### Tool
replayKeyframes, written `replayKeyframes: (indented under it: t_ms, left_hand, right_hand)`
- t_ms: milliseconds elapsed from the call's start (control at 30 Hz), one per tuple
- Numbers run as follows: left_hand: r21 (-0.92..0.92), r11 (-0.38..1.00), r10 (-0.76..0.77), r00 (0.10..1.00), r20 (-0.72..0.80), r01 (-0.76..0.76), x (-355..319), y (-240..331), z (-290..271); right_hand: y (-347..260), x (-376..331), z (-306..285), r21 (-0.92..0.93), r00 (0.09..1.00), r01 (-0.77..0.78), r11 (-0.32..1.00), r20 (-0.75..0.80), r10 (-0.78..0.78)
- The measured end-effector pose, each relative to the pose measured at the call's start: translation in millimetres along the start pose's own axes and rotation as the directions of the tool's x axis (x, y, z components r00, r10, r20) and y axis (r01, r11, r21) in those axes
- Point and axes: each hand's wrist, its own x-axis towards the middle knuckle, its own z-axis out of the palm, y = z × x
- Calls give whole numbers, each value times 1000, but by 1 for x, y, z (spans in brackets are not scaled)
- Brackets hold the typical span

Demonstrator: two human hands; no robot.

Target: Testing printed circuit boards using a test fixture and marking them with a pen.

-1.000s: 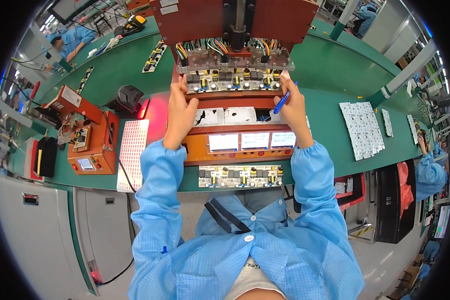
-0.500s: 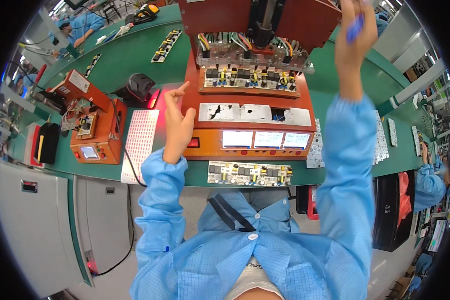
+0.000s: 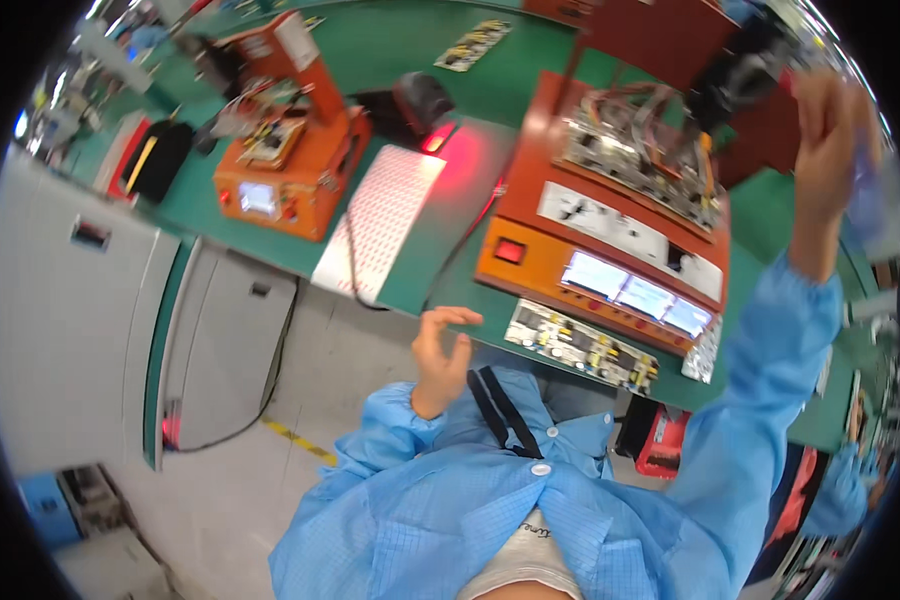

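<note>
left hand (image 3: 442,358) hangs just off the near edge of the green bench (image 3: 410,230), fingers loosely curled, nothing in it. right hand (image 3: 822,130) is raised high at the far right over the orange test fixture (image 3: 610,235); it's blurred, something bluish by the fingers, cannot tell if it grips it.

risk, as a guess: the raised arm could clip the wired press head (image 3: 650,140) or snag its cables on the way down. circuit board (image 3: 582,346) lies right on the near edge in front of the fixture and a sleeve could knock it off.

around: white perforated sheet (image 3: 378,220) left of the fixture, smaller orange tester (image 3: 282,165) toward the left end, black scanner (image 3: 425,100) behind it, a cable trailing over the edge. nothing sits between the left hand and the board.
</note>
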Motion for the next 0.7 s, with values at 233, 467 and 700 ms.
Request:
replayKeyframes:
  t_ms: [233,467,700]
  left_hand:
    - [380,921,209,928,-307,-81,75,2,-54]
    - [821,545,561,653,-509,172,215,-37,-187]
    - [829,417,360,770,-528,373,257,-42,-198]
  right_hand:
    - [-57,-23,-13,646,936,-295,704,49,348]
    - [-169,-127,-97,848,793,-525,70,458,401]
    - [-178,-180,-153,560,457,-828,34,637,621]
